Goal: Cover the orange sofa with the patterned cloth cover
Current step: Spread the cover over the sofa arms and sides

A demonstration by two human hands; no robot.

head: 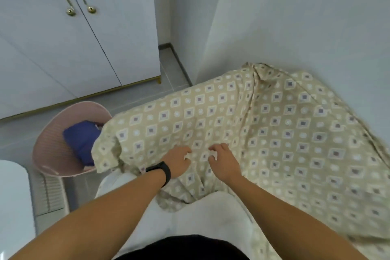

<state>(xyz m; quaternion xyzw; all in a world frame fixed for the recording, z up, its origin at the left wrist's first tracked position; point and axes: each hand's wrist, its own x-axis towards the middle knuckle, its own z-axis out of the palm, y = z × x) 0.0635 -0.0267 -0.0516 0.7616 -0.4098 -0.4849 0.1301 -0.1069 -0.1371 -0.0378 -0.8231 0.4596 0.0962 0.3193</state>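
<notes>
Patterned cloth cover (pixel 263 124), beige cotton-looking fabric printed with small diamonds and dots, lies draped over the whole seat in front of me; no orange of the sofa shows anywhere, so I judge it is fully under the cloth. Far edge rides up against the pale wall (pixel 295 17). Left end of the cover hangs over toward a pink ribbed plastic basket (pixel 48 143) holding a dark blue bundle (pixel 81 141).

My left hand (pixel 178 161), black band on the wrist, and my right hand (pixel 223 163) sit just beside each other on the near front edge of the cover. Both have fingers curled down, pinching small folds of the fabric between fingertips and thumb.

Step in hand, as I judge it: taking up slack at the front edge and tugging it straight. One long ridge runs from the far corner toward my hands; loose bunching sits below my wrists.

To do it well: pull evenly with both hands, toward me and slightly apart, so the ridge flattens instead of shifting sideways. Keep the far edge from sliding off the back. Watch the left overhang: it could drop into the basket.
</notes>
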